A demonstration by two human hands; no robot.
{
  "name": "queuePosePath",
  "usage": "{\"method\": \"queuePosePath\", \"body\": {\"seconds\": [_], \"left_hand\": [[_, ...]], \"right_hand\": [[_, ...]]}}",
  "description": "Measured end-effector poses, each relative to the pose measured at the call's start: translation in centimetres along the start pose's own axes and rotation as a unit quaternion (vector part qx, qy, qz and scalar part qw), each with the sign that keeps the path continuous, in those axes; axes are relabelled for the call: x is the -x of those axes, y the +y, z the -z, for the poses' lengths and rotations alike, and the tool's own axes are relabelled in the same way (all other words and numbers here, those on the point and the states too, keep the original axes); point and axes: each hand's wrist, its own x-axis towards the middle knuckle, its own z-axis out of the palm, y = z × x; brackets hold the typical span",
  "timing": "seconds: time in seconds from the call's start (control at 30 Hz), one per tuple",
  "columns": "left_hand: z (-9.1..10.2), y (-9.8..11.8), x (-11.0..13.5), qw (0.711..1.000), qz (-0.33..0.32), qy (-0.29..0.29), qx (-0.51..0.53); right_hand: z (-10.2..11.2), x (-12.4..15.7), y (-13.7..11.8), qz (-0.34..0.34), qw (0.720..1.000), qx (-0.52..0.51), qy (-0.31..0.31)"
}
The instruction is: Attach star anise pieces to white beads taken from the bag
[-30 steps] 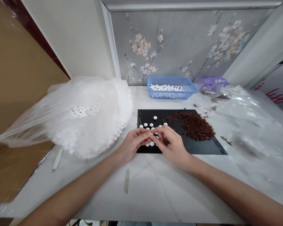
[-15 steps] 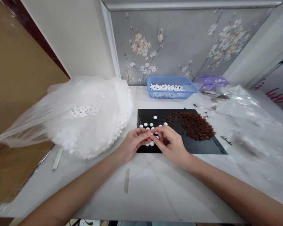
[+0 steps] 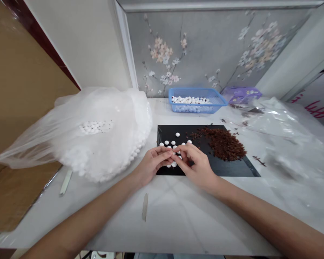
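Observation:
My left hand (image 3: 153, 162) and my right hand (image 3: 196, 163) meet fingertip to fingertip over a black mat (image 3: 164, 130). Between the left thumb and fingers a small white ball (image 3: 174, 153) shows, mostly covered by the fingertips. The right thumb and forefinger are pinched against the same spot; whatever they grip is too small to make out. Several loose white balls (image 3: 177, 135) lie on the mat around and under the fingers. On the mat's right half is a heap of small reddish-brown pieces (image 3: 226, 145).
At the back stands a blue basket (image 3: 197, 108) holding white balls. A large translucent bag of white balls (image 3: 105, 151) slumps at left, beside a pale green strip (image 3: 66, 182). Clear plastic bags (image 3: 275, 118) and a purple packet (image 3: 244, 94) sit at right. A cardboard box (image 3: 18, 108) borders the left.

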Motion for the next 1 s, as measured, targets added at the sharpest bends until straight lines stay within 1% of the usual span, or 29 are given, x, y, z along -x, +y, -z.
{"method": "queuePosePath", "body": {"seconds": [0.2,0.33,0.4,0.5,0.57,1.0], "left_hand": [[0.01,0.02,0.00,1.000,0.007,0.005,0.003],[-0.02,-0.09,0.08,1.000,-0.004,-0.002,-0.004],[-0.15,-0.12,0.18,1.000,-0.022,0.007,-0.020],[-0.37,-0.11,0.34,0.997,-0.049,0.038,-0.049],[-0.45,-0.08,0.38,0.996,-0.054,0.045,-0.058],[-0.56,0.11,0.43,0.997,-0.051,0.033,-0.049]], "right_hand": [[-0.01,0.02,0.05,-0.003,1.000,0.006,-0.002],[-0.05,0.01,0.07,-0.007,1.000,0.008,-0.005],[-0.05,-0.04,0.05,-0.001,1.000,0.013,-0.008],[-0.02,-0.11,0.07,0.006,1.000,0.018,-0.019],[-0.01,-0.11,0.11,0.003,0.999,0.020,-0.024],[0.04,-0.01,0.08,-0.002,0.999,0.016,-0.032]]}}
